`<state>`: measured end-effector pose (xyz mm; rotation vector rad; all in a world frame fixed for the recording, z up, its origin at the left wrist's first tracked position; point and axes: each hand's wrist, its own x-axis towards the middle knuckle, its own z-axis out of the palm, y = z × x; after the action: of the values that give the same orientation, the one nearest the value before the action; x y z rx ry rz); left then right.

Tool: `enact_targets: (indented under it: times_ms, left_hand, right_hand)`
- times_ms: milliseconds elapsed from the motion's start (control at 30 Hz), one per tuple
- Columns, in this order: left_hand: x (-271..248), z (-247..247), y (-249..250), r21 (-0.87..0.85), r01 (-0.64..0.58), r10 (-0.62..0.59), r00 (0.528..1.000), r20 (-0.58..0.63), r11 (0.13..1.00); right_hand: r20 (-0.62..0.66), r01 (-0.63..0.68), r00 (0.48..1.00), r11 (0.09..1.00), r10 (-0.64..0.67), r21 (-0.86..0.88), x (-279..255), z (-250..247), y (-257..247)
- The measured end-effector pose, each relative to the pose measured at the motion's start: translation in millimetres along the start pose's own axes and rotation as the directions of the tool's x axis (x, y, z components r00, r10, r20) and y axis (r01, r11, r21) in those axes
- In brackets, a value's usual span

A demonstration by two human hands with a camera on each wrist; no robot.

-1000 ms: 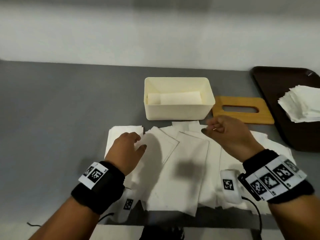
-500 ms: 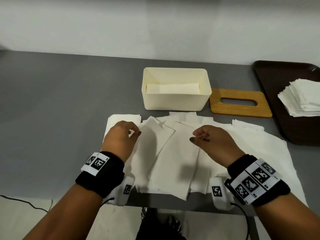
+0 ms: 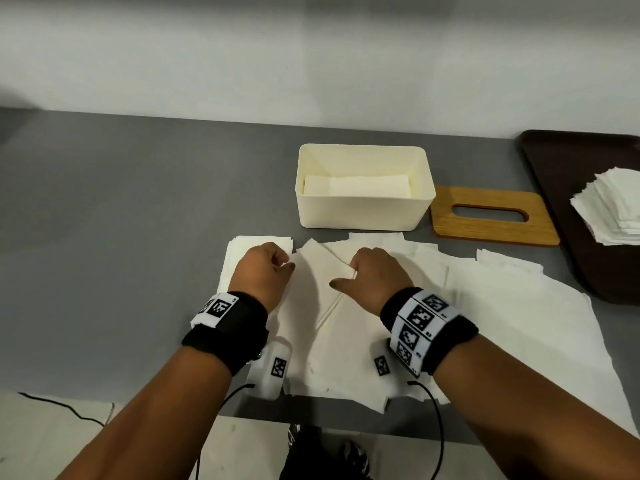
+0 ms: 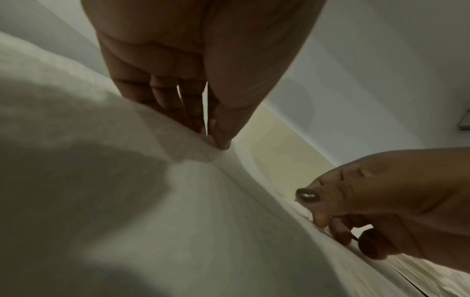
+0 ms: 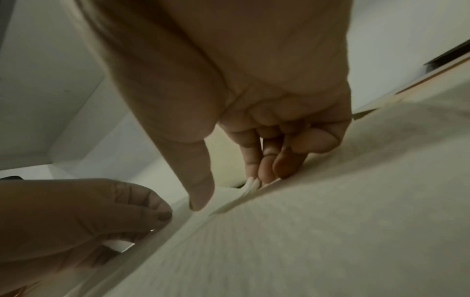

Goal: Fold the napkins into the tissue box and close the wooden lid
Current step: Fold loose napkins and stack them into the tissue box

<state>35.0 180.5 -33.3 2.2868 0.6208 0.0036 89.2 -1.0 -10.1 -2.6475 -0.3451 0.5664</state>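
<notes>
Several white napkins (image 3: pixel 346 341) lie overlapping on the grey table in front of the cream tissue box (image 3: pixel 360 213). One folded napkin (image 3: pixel 356 186) lies inside the box. The wooden lid (image 3: pixel 491 230) lies flat to the right of the box. My left hand (image 3: pixel 289 266) pinches the left edge of a napkin between thumb and fingertips (image 4: pixel 216 140). My right hand (image 3: pixel 343 277) holds that napkin's right edge, its fingers (image 5: pixel 264 176) curled at the layered edge and the thumb (image 5: pixel 201 199) pressing on top.
A dark tray (image 3: pixel 554 174) at the right carries a stack of unfolded napkins (image 3: pixel 613 209). More napkins (image 3: pixel 519 306) spread to the right, up to the table's near edge. Cables hang from both wristbands over that edge.
My right hand has come down and to the left from near the box onto the middle napkin's edge. My left hand has curled onto the napkin's left edge.
</notes>
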Motion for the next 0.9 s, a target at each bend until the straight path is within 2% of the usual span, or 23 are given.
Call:
enact_targets:
  times_ms: [133,333,433,533,600,667,700,800,900]
  left_hand:
    - [1.2,-1.3,-6.8,0.023,-0.036,0.035,0.999,0.033,0.999]
    - [-10.6,-16.0,-3.2,-0.006,-0.091,0.091,0.985,0.149,0.996]
    - [-18.2,-29.4,-1.7,-0.189,-0.072,0.121,0.957,0.264,0.979]
    - [-26.8,-38.3,1.5,-0.370,-0.002,0.135,0.933,0.333,0.929]
    - [-28.0,-41.4,2.1,-0.433,-0.008,0.151,0.943,0.298,0.901]
    - [-28.4,-44.7,1.5,-0.472,-0.043,0.179,0.952,0.249,0.881]
    - [-27.5,-45.9,0.6,-0.484,-0.053,0.182,0.957,0.225,0.874]
    - [-26.4,-52.2,0.2,-0.515,-0.079,0.188,0.969,0.163,0.853]
    - [-26.4,-56.3,-0.2,-0.552,-0.087,0.191,0.972,0.134,0.829]
  right_hand:
    - [-0.061,0.056,0.997,0.970,-0.043,0.237,1.4,3.2,-1.1]
    - [-0.174,0.264,0.964,0.829,-0.203,0.493,-13.3,-13.0,-2.1]
    - [-0.201,0.310,0.951,0.725,-0.237,0.615,-20.6,-24.4,4.8]
    - [-0.181,0.266,0.964,0.706,-0.194,0.657,-21.6,-35.2,17.0]
    - [-0.147,0.194,0.980,0.801,-0.133,0.567,-19.1,-39.6,29.6]
    - [-0.121,0.097,0.991,0.938,-0.060,0.332,-17.8,-41.5,45.2]
    - [-0.104,0.052,0.994,0.977,-0.031,0.205,-17.8,-40.9,52.6]
    - [-0.041,-0.023,0.999,0.999,0.021,-0.028,-18.1,-34.8,64.4]
    - [-0.007,-0.047,0.999,0.996,0.047,-0.074,-16.9,-28.1,65.4]
